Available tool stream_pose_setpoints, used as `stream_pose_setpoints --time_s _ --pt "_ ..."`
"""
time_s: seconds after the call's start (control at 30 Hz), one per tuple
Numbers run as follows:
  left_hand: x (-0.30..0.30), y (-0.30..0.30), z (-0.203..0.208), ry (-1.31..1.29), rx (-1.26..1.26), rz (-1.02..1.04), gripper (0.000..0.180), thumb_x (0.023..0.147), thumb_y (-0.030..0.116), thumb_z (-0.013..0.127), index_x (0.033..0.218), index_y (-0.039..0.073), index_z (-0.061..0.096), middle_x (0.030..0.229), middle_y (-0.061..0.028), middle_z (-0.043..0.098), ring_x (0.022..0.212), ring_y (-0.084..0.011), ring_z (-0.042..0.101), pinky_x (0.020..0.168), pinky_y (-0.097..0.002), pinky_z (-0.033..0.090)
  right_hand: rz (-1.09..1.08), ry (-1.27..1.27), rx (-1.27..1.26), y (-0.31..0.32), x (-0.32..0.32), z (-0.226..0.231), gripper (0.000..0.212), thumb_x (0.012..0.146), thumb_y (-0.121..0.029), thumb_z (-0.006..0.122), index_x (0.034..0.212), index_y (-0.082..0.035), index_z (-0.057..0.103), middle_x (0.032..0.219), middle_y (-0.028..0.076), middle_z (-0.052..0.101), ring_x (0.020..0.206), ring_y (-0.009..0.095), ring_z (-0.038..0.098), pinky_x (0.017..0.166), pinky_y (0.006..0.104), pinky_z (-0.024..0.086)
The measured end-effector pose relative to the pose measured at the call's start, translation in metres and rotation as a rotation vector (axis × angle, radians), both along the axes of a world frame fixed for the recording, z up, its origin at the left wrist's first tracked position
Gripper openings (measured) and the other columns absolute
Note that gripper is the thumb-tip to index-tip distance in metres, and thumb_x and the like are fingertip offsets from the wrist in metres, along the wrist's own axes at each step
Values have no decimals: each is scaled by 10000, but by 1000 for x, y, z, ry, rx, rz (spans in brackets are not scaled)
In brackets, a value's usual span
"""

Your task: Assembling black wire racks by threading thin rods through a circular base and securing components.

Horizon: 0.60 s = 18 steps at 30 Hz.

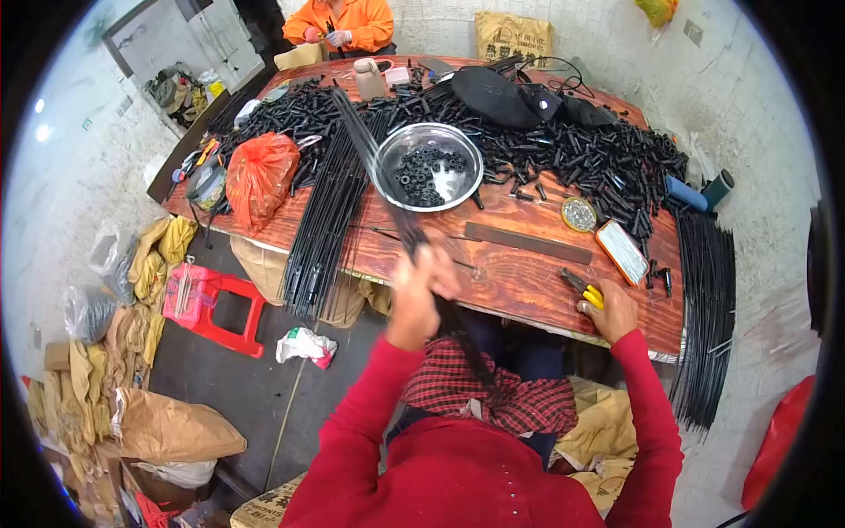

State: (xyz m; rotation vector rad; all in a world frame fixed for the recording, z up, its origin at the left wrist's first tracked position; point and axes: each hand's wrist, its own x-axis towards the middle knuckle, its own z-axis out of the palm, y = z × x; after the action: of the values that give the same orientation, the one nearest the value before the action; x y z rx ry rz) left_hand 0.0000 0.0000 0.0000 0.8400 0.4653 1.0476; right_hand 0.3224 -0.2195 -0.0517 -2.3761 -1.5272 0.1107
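Note:
My left hand [417, 297], smeared by motion, is closed round a bundle of long black rods [356, 128]. The rods slant from the table's far side, past the left rim of a steel bowl [473, 183], down to my lap. Small black rings [427, 167] lie in the bowl. At the table's front edge my right hand [613, 314] grips pliers [584, 289] with yellow handles, their jaws pointing up and left. A flat dark metal bar [528, 242] lies beyond the pliers. Beside it are a round tin [578, 214] and an orange-rimmed rectangular tray [622, 253].
Heaps of short black tubular parts [563, 163] cover the table's far side. More rods overhang at the left [327, 229] and right [707, 308]. A red plastic bag [261, 179] sits at left; a red stool [214, 304] stands below. Across the table works a person in orange [365, 22].

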Motion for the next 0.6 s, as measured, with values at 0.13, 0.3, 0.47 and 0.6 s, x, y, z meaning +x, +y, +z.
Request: stream_pose_setpoints --time_s 0.13,0.3,0.47,0.6 --pt "-32 78 42 314 80 94 303 1023 236 578 1250 39 541 757 47 465 564 -22 408 470 -199 346 -61 -46 176 -5 1 -15 455 773 -281 813 1126 -66 623 1024 141 647 978 367 633 789 469 493" --pt "-109 254 -27 1453 863 589 417 935 332 628 1190 12 544 940 -306 663 965 -501 628 853 -550 483 -118 -51 303 -2 -15 -21 406 808 -206 784 1136 -50 602 1016 153 618 984 376 612 815 456 483" --pt "-135 314 -85 1815 805 570 524 849 407 716 1214 64 559 1077 -265 657 997 -464 653 877 -513 535 -174 -125 380 0 -17 -43 425 810 -138 745 1181 -23 571 1016 172 577 962 386 570 810 469 460" --pt "-112 315 -90 1869 683 603 579 810 441 762 1223 84 568 1124 -261 660 1023 -453 660 871 -514 548 -172 -165 384 -2 -17 -41 451 764 -102 750 1174 -28 580 1006 163 587 946 376 573 804 464 462"
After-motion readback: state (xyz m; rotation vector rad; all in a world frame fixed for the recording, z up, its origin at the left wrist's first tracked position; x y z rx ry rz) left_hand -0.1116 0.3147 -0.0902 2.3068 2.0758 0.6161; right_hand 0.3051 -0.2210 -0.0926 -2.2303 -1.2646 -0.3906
